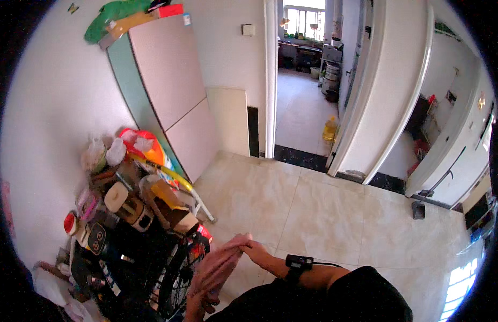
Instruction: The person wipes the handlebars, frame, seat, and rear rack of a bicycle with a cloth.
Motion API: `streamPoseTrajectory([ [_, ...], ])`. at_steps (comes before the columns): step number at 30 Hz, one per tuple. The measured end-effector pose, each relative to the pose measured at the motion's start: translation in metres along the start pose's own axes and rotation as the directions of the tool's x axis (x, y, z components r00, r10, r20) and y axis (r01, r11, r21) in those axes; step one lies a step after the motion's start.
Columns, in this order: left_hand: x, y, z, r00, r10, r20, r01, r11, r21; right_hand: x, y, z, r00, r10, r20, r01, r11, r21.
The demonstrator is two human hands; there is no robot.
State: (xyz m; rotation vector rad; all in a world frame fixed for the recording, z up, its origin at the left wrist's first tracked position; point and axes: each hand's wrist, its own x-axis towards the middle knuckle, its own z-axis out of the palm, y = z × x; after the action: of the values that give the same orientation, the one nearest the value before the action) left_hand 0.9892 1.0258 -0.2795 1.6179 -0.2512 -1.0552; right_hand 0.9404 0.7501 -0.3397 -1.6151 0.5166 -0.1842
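A pink cloth [217,269] is stretched slantwise between my two hands at the bottom middle. My right hand [251,250] pinches its upper end, fingers closed on the fabric. Lower down, my left hand [198,307] grips the other end near the frame's bottom edge; its fingers are dim and partly covered by the cloth. The fabric hangs in loose folds, just right of a black spoked wheel [174,284]. A small black device [299,262] with a cable is strapped to my right forearm.
Piled items to the left include a blender-like appliance [129,206], an open cardboard box [179,214] and a yellow-and-white pole [179,180]. A refrigerator [166,64] stands behind them. Beyond the tiled floor [324,225], a doorway shows a yellow oil bottle [329,129]. A dustpan [418,210] is at right.
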Motion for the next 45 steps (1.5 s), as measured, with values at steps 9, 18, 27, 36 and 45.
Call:
streamPoseTrajectory([
  [9,0.087,-0.004,0.071,0.991,0.124,-0.049,-0.091,0.899,0.429,-0.01,0.001,-0.192,0.94,0.252,-0.231,-0.012,0.699,0.715],
  [18,0.096,0.186,0.208,0.984,-0.015,0.179,0.077,0.936,-0.343,-0.041,0.066,-0.301,0.85,0.47,-0.239,-0.13,0.626,0.769],
  [27,0.134,0.171,0.267,0.91,-0.023,0.413,-0.23,0.801,0.552,-0.078,-0.053,-0.227,0.879,-0.447,0.164,0.413,0.888,0.204],
  [36,0.129,0.2,0.241,0.96,0.116,0.255,-0.154,0.979,0.133,-0.063,-0.052,-0.193,0.811,-0.435,0.391,0.475,0.88,-0.007],
  [45,0.163,0.078,-0.019,0.899,0.25,-0.359,-0.229,0.968,0.1,-0.04,-0.022,-0.226,0.941,0.237,0.242,-0.276,0.951,0.141],
])
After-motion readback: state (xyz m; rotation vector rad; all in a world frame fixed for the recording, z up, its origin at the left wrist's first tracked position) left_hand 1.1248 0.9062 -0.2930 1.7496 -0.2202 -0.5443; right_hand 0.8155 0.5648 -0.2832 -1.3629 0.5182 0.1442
